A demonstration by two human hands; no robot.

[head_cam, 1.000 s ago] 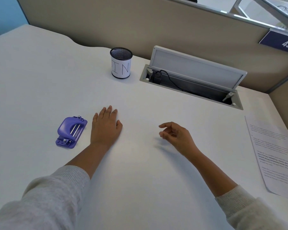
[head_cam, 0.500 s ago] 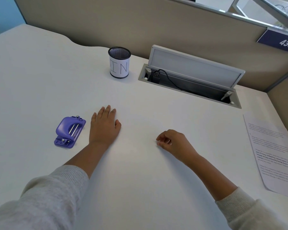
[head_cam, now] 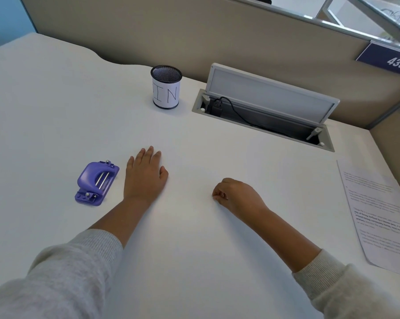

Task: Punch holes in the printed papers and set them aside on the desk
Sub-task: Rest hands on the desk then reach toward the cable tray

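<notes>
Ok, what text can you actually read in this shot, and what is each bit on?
"IN": handwritten on the white label around the mesh pen cup.
"439": white digits on the dark blue sign on the partition.
Printed paper at the right edge of the desk: body text too small and blurred to read.
Purple hole punch: no readable text.

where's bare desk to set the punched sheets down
Free: the wide stretch left of the hole punch, and the near desk between both forearms. Crowded: the right edge under the printed papers, and the back by the cup.
</notes>
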